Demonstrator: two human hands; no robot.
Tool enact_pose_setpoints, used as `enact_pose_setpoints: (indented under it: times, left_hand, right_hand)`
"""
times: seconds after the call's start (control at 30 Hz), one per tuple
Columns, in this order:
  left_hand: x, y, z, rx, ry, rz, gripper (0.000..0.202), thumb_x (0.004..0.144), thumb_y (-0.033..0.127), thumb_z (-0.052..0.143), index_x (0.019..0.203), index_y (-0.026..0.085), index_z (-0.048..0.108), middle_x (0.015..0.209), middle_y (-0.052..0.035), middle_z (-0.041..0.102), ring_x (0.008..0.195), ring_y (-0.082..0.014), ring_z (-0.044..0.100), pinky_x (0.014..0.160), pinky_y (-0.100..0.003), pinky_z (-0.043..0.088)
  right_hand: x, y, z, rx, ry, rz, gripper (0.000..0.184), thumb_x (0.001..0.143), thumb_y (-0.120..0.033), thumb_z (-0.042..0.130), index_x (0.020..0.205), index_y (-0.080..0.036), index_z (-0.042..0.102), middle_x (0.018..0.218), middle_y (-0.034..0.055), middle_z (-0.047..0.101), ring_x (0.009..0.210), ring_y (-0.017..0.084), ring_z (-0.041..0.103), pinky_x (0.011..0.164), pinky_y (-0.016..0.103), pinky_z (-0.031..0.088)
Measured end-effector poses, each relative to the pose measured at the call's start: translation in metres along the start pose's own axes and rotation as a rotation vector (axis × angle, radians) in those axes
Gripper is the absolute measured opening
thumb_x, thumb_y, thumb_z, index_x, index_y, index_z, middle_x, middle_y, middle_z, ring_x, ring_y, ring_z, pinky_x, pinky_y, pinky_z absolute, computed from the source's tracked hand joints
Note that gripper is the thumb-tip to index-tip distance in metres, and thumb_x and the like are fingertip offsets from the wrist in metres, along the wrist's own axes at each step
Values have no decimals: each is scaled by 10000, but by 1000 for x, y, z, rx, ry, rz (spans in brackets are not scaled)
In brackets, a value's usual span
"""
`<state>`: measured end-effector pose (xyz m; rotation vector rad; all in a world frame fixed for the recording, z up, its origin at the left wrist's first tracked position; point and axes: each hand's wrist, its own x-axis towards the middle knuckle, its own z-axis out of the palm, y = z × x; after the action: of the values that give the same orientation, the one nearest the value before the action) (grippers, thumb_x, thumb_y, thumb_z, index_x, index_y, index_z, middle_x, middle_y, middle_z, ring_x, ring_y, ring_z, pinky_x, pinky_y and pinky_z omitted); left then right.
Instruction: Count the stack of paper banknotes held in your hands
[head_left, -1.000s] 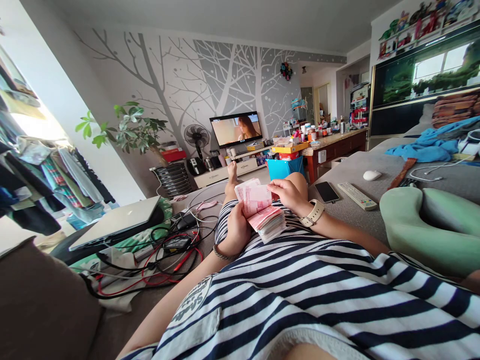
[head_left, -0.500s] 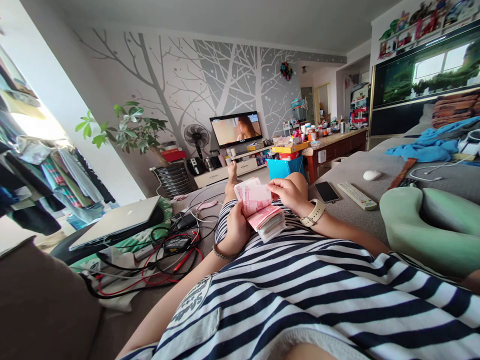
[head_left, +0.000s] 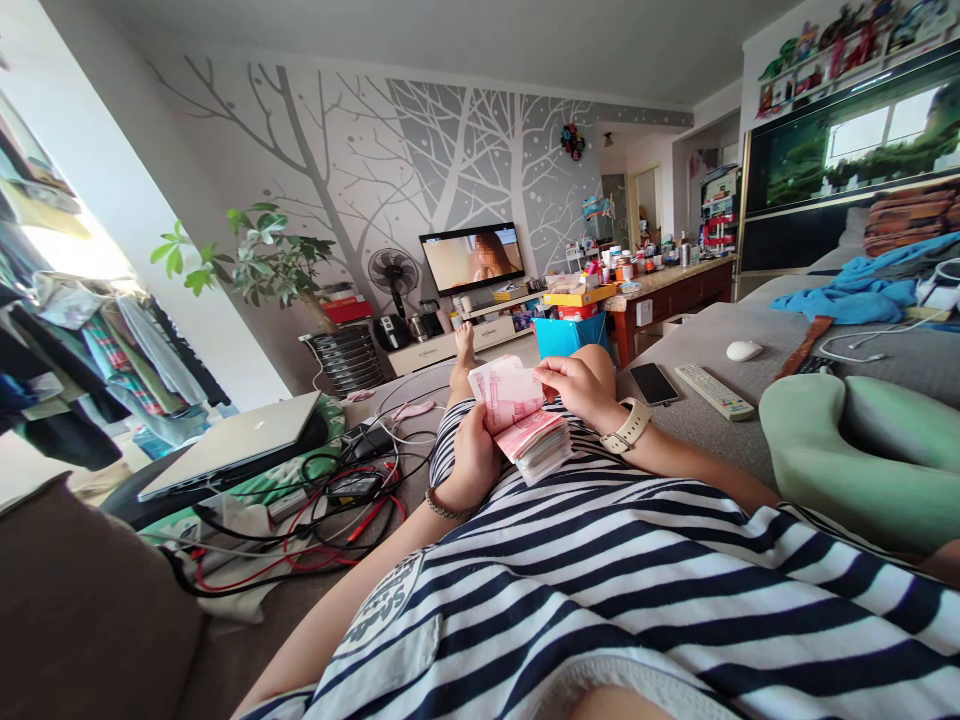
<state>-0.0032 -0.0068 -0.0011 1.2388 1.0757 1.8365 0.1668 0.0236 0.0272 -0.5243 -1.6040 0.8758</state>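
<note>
A thick stack of pink banknotes (head_left: pixel 534 442) rests over my lap against my striped shirt. My left hand (head_left: pixel 474 452) is wrapped round the stack from the left side, a bracelet on its wrist. My right hand (head_left: pixel 574 386), with a pale watch on the wrist, pinches the upper edge of the top notes (head_left: pixel 504 390), which are lifted and fanned upward away from the rest of the stack. I lie back on a grey sofa with my legs stretched out toward the television.
A phone (head_left: pixel 653 383), a remote (head_left: pixel 713 391) and a white mouse (head_left: pixel 743 350) lie on the sofa to my right, next to a green neck pillow (head_left: pixel 847 450). On my left are a laptop (head_left: pixel 232 440) and tangled cables (head_left: pixel 330 505). A television (head_left: pixel 472 257) stands ahead.
</note>
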Motion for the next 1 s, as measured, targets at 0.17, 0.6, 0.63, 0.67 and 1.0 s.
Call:
enact_pose_setpoints:
  times: [0.17,0.6,0.63,0.67,1.0]
  left_hand:
    - [3,-4,-2,51,-42,54,220,863,324,579,698,189,632,722,-43,633,669,-179,514,609,-298,483]
    - [2,-3,1,-117,-102,-1,197,800,365,670,726,193,610,751,-39,626,706,-194,572,689,-335,513]
    - [2,-2,1,-141,-120,-7,199,780,367,689,717,198,602,748,-38,622,710,-199,581,690,-340,520]
    - [1,-2,1,-164,-140,-19,209,763,371,708,710,203,595,747,-40,621,722,-209,595,696,-349,529]
    - [-3,-1,3,-254,-226,-141,200,773,349,748,882,192,689,865,-78,707,803,-252,674,768,-399,571]
  right_hand:
    - [0,1,-1,9,-15,-29,435,822,-581,658,642,-197,559,584,-20,502,574,133,479,562,268,382]
    - [2,9,-3,-48,3,25,531,821,-690,629,622,-210,517,511,-24,512,538,129,490,586,272,387]
    - [3,11,-4,-61,22,30,528,820,-688,633,626,-211,513,517,-27,508,542,129,488,588,273,383]
    - [3,12,-5,-75,45,34,521,817,-685,638,638,-211,517,530,-28,510,550,131,488,589,274,378]
    - [5,17,-3,-138,42,18,485,797,-659,637,684,-193,567,619,-12,571,636,153,511,613,283,369]
